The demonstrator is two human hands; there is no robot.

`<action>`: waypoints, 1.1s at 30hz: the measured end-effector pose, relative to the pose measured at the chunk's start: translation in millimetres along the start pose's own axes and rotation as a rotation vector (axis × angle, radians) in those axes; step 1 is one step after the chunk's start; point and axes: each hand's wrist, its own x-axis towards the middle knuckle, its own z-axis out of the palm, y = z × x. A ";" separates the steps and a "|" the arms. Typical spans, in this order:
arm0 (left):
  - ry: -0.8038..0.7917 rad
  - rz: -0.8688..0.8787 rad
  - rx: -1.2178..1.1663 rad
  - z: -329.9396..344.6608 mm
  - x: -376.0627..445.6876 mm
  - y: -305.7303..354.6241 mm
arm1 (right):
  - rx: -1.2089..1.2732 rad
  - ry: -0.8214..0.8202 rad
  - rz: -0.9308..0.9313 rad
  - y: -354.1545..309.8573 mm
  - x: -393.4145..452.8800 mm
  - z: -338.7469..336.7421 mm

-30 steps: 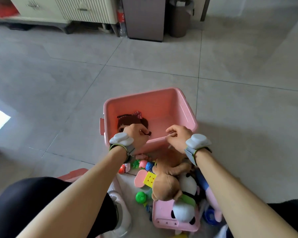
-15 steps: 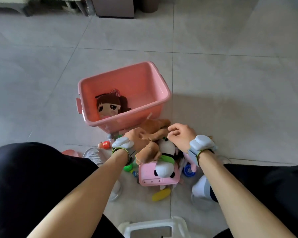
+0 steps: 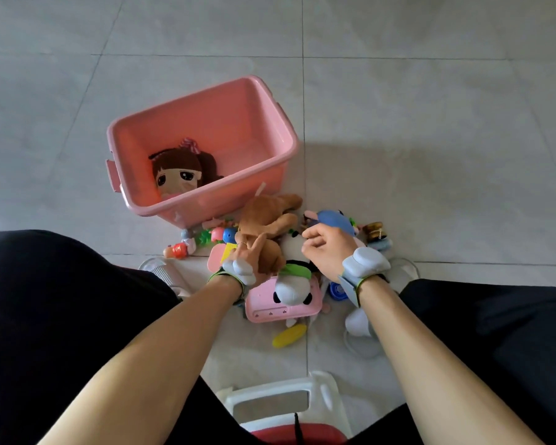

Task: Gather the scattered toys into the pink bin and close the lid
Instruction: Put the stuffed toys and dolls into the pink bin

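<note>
— Grey floor tiles (image 3: pixel 430 123) fill the frame. Where's the pink bin (image 3: pixel 161 130)?

— Upper centre-left, open on top, with a brown-haired doll (image 3: pixel 178 173) lying inside.

— And the hands?

— Both low in the toy pile just below the bin. The left hand (image 3: pixel 249 256) has its fingers curled round the brown plush dog (image 3: pixel 267 220). The right hand (image 3: pixel 326 248) is curled over a panda plush (image 3: pixel 291 292), beside a blue plush (image 3: pixel 334 220); whether it grips anything, I cannot tell.
</note>
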 end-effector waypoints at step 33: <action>0.580 0.411 -0.469 -131.1 -91.8 -15.5 | -0.321 0.102 -0.357 -59.0 14.6 30.6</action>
